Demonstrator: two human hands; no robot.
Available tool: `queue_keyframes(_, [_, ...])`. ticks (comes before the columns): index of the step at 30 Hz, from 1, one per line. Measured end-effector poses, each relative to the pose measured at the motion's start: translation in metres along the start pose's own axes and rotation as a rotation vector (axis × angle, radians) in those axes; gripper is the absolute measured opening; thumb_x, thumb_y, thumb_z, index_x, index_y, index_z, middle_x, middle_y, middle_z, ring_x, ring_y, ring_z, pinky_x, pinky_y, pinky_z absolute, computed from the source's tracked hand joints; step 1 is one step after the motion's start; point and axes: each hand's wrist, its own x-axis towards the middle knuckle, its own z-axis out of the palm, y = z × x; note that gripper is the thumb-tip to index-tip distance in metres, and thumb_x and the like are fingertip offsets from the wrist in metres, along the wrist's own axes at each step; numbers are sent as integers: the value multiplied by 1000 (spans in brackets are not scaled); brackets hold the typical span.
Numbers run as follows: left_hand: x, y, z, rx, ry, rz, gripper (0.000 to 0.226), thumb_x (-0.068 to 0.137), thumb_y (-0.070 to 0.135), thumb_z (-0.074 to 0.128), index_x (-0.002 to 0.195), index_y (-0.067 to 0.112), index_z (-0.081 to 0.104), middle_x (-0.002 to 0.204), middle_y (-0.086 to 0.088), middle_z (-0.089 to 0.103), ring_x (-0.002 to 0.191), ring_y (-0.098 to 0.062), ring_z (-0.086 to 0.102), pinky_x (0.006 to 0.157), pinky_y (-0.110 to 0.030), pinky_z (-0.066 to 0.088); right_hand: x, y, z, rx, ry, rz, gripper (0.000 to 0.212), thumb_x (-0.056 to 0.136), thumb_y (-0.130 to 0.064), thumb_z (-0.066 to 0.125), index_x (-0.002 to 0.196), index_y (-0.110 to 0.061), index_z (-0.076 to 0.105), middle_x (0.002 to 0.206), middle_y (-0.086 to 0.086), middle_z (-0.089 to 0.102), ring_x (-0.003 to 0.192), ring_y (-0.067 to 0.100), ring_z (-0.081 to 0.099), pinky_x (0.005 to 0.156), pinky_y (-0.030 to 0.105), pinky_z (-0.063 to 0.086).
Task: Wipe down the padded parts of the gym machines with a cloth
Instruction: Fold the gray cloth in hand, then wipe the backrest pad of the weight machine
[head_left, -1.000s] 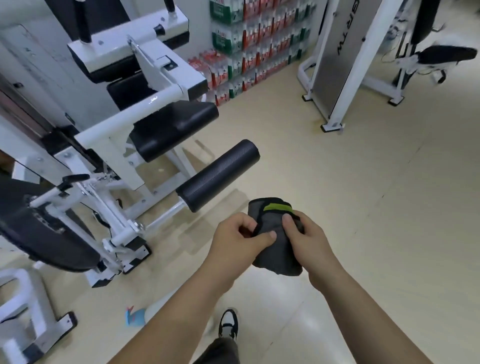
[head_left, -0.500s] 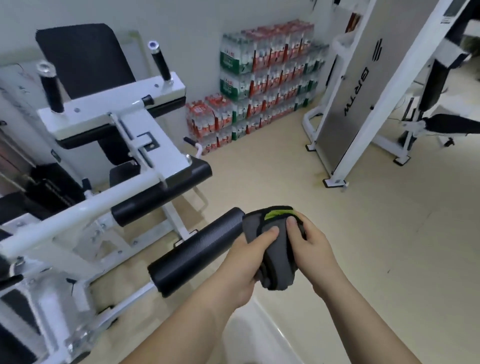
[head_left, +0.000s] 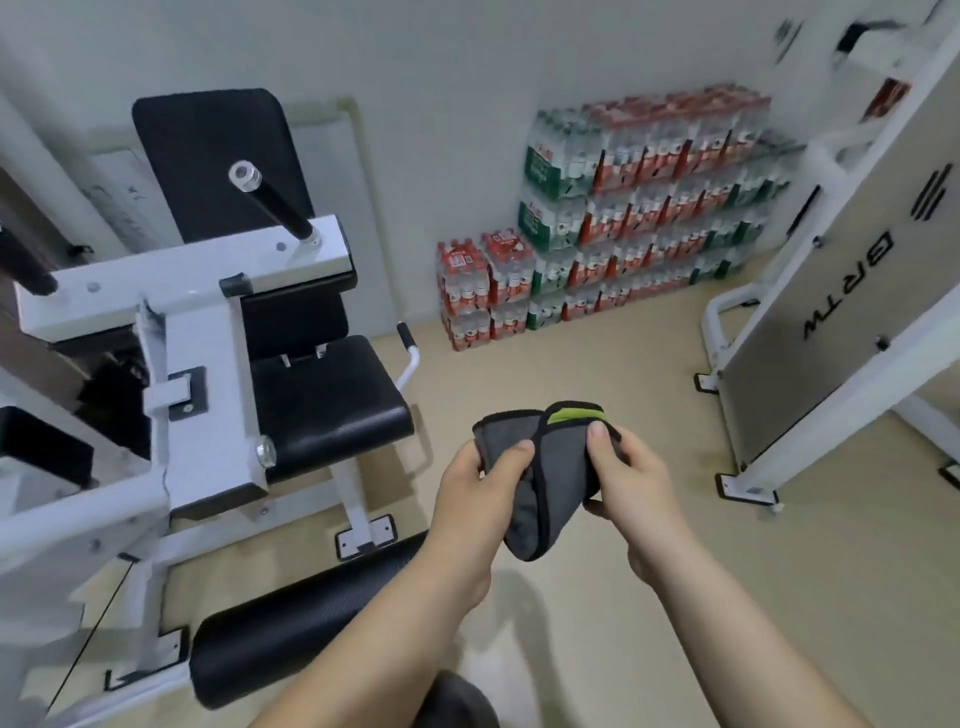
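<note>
A folded grey cloth (head_left: 550, 467) with black edging and a green tab is held in front of me by both hands. My left hand (head_left: 478, 499) pinches its left fold and my right hand (head_left: 623, 478) grips its right side. To the left stands a white gym machine with a black seat pad (head_left: 327, 405) and a black back pad (head_left: 213, 161). A black roller pad (head_left: 291, 629) lies low, under my left forearm. The cloth touches none of the pads.
Stacked packs of bottled water (head_left: 623, 208) stand against the back wall. A white and grey machine panel (head_left: 852, 312) rises at the right. A black handle bar (head_left: 275, 202) sticks up from the white frame (head_left: 202, 364). Beige floor (head_left: 571, 364) lies between the machines.
The view has tilted upward, so the seat and back pad show now. The roller pad has dropped lower in view. Both hands have opened the cloth's folds a little.
</note>
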Motion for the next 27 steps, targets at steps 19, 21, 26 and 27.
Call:
queue_keyframes(19, [366,157,99,176,-44,353,54,90,23,79,130,42,49,120,8,66,93,-13,68,67,-28,57,394,-186,63,91,-408,150,26,103,-16,55,121,-16,73,112,12,79,105,31,76,95,52,60])
queue_keyframes(21, [406,171,99,159,37,355,53,91,25,78,131,43,48,119,6,69,87,-7,67,64,-22,53,432,-200,74,9,-497,133,27,104,-23,54,121,-18,75,114,9,79,106,27,75,93,49,60])
queue_keyframes(26, [520,205,75,135,403,305,36,89,25,78,118,39,62,108,18,73,101,-1,69,90,-28,57,551,-223,142,-403,-610,26,36,106,-45,46,107,-25,75,100,2,70,85,18,62,72,35,50])
queue_keyframes(27, [539,212,68,124,470,297,33,88,25,78,114,39,63,104,20,73,99,-1,70,90,-29,57,574,-227,159,-437,-655,0,34,106,-43,47,105,-22,74,97,2,70,82,17,62,71,34,49])
